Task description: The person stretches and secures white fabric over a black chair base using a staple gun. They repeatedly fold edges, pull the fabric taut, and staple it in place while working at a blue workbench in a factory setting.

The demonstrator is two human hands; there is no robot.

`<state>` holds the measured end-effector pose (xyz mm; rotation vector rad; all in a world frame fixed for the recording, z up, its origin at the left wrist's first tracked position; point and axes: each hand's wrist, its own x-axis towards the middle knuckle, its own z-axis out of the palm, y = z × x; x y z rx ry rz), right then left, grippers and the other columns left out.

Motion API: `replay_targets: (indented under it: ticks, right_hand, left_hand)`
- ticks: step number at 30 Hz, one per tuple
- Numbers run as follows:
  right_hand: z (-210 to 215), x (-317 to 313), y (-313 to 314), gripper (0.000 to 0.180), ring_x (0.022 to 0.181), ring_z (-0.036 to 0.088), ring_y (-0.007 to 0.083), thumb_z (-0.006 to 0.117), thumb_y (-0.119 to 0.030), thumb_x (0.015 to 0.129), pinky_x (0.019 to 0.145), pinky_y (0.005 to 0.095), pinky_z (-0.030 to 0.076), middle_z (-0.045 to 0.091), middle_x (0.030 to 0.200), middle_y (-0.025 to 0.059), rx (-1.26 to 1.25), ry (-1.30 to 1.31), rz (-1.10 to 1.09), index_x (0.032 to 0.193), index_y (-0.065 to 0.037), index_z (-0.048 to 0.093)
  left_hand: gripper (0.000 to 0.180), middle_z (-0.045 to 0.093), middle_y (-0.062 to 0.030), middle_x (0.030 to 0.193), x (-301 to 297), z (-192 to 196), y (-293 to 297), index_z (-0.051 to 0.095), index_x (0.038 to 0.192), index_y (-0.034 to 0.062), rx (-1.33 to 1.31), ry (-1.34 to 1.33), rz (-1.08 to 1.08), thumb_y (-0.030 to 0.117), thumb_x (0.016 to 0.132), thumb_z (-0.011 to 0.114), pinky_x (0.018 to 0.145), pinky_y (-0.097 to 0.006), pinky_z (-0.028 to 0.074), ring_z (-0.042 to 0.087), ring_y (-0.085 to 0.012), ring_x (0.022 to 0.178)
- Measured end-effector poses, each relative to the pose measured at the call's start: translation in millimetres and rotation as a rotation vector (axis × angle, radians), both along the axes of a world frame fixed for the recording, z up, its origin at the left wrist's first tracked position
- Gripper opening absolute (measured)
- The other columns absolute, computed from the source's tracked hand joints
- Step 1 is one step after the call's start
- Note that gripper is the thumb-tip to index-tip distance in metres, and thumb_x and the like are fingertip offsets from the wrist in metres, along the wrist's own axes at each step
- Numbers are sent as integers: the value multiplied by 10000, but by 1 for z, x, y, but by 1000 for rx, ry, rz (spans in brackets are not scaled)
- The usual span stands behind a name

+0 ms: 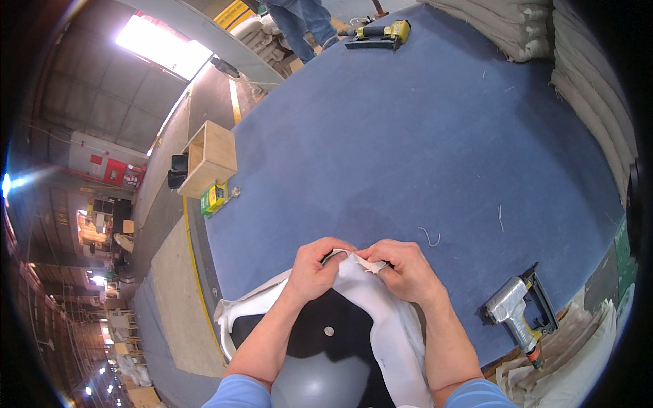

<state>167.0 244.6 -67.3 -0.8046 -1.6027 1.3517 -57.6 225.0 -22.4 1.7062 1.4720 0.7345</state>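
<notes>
A black, shell-like panel (pixel 343 313) with a small round pale spot lies at the near edge of the blue table. White padded fabric (pixel 388 326) wraps over its rim, with a loose, ragged edge at the far side. My left hand (pixel 316 268) pinches that edge between thumb and fingers. Close beside it, my right hand (pixel 403 270) grips the same fabric, and a frayed bit sticks out under its thumb. The fingertips of both hands almost meet at the panel's far rim. What lies under the folded fabric is hidden.
On the blue table (pixel 354 149), a silver staple gun (pixel 511 302) lies to the right and a yellow-black one (pixel 381 34) far off. A wooden box (pixel 212 160) and a green-yellow carton (pixel 214 198) stand at the left edge. Fabric stacks (pixel 592 88) line the right. Someone's legs (pixel 299 24) show beyond.
</notes>
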Motion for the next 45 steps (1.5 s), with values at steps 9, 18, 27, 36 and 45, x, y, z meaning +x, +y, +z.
replay_targets:
  ticks: [9,18,27,36,45]
  right_hand:
    - [-1,-1,0,208,967,754,275,676,120,787,821,372,591,797,1063,114,53,-5,7,939,-4,742]
    - [3,2,0,167,957,754,260,695,100,818,808,373,590,800,1070,109,-3,10,31,933,-9,747]
    - [1,3,0,168,971,737,282,737,53,868,800,386,595,787,1071,97,67,19,51,1020,-19,751]
    - [15,2,-7,203,858,686,304,765,41,837,828,402,556,732,900,96,172,3,44,1031,-13,737]
    - [17,5,-8,202,902,691,296,777,25,851,828,410,558,726,944,91,148,-56,73,1042,-17,730]
  left_hand:
    - [197,772,-112,993,-4,-2,-3,769,1041,10,88,-7,-3,-59,895,658,806,-325,561,733,-220,888]
    - [217,780,-105,1007,-4,2,-3,776,1042,20,70,-24,-6,-70,885,655,813,-314,562,738,-206,906]
    - [230,781,-112,1024,-8,0,-3,760,1030,7,67,-98,-43,-105,875,633,843,-313,569,749,-219,949]
    - [218,744,-129,1070,-14,-3,-4,743,997,-9,-92,-339,-26,-118,853,622,932,-342,544,730,-223,1061]
    - [198,738,-129,1056,-15,4,-3,757,946,12,-77,-249,-51,-94,812,657,879,-326,540,732,-225,1036]
